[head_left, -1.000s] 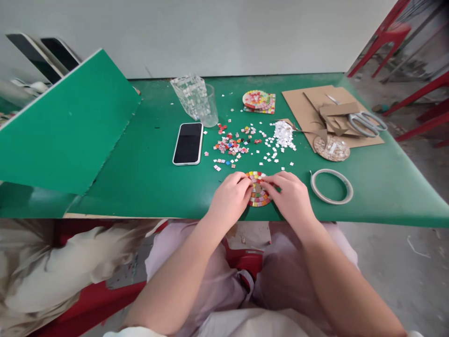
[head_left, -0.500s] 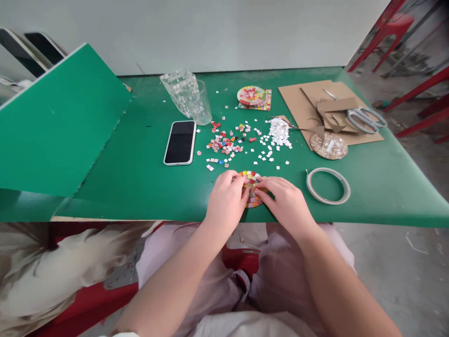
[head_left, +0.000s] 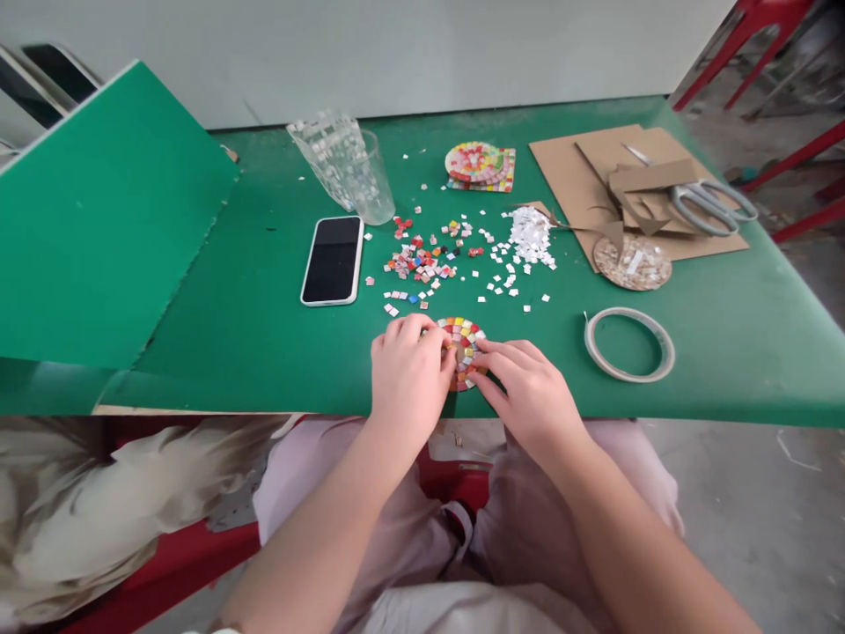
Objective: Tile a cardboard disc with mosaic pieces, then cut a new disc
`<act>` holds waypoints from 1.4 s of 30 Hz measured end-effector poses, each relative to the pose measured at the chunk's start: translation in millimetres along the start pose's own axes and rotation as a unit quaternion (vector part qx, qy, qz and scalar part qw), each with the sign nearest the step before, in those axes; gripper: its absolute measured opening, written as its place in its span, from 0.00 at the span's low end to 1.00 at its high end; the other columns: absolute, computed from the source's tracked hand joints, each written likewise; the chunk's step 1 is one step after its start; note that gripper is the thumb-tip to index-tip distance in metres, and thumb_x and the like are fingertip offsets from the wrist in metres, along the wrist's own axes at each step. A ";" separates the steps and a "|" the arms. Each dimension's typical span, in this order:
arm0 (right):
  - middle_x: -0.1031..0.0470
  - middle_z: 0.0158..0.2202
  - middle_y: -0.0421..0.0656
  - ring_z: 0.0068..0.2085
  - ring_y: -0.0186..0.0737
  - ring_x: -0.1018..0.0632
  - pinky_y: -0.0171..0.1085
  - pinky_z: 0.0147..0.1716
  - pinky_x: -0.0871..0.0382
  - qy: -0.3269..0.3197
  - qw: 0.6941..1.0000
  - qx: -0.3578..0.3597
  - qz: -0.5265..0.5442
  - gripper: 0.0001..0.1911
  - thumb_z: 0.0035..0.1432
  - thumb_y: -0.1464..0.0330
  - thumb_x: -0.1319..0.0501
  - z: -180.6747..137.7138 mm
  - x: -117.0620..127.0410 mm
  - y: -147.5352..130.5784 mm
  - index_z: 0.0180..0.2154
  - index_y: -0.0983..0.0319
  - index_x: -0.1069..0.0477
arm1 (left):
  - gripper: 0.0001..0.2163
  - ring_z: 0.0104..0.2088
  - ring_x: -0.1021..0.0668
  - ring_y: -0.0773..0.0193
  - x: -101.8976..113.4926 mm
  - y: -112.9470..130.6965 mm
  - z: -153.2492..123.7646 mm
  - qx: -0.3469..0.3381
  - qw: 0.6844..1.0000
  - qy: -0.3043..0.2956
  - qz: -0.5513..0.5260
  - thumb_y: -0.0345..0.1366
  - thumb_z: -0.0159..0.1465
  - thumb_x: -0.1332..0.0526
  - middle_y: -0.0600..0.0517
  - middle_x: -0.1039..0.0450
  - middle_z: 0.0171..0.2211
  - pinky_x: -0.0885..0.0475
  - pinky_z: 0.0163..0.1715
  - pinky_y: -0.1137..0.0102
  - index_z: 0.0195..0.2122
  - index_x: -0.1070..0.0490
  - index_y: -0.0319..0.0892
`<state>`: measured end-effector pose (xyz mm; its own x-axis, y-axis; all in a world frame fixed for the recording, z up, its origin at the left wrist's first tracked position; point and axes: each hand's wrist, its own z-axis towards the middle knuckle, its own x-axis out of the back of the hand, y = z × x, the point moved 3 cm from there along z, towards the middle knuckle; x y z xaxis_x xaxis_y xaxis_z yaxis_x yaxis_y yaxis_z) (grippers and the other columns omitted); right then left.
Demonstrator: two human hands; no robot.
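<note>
A small round mosaic coaster point(head_left: 462, 339) of coloured tiles lies near the front edge of the green table point(head_left: 264, 335). My left hand point(head_left: 409, 379) rests on its left side with the fingers curled onto the tiles. My right hand point(head_left: 525, 392) covers its right side, fingertips pressed together on the coaster's middle. Whether a loose tile sits under the fingertips is hidden. Just beyond the coaster lie scattered coloured tiles point(head_left: 422, 260) and a heap of white tiles point(head_left: 528, 238).
A phone point(head_left: 332, 260) lies face up left of the tiles, with a glass tumbler point(head_left: 360, 176) behind it. Finished coasters point(head_left: 481, 165) are stacked at the back. Cardboard sheets point(head_left: 594, 167), scissors point(head_left: 709, 201), a cork disc point(head_left: 632, 261) and a tape ring point(head_left: 629, 343) lie right. A tilted green board point(head_left: 112, 220) stands left.
Both hands have closed in over the coaster, covering more of it. The view has shifted slightly, so the table's things sit a little higher and further left.
</note>
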<state>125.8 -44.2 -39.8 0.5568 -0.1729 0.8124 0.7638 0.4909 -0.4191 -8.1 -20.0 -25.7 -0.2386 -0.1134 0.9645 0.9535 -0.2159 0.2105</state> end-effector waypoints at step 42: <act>0.26 0.28 0.41 0.32 0.41 0.32 0.39 0.31 0.43 -0.022 0.985 -0.092 -0.147 0.08 0.58 0.68 0.42 19.9 -6.2 -11.0 0.28 0.58 0.25 | 0.08 0.35 0.30 0.59 -3.9 -5.2 -3.5 -0.078 0.997 0.001 0.006 0.35 0.63 0.47 0.49 0.29 0.34 0.38 0.31 0.64 0.33 0.29 0.42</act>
<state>107.4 -31.6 -32.1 0.2916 -0.2443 0.9248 0.9382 0.2613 -0.2268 -12.8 -21.8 -31.1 -0.2281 -0.1189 0.9663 0.9157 -0.3635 0.1715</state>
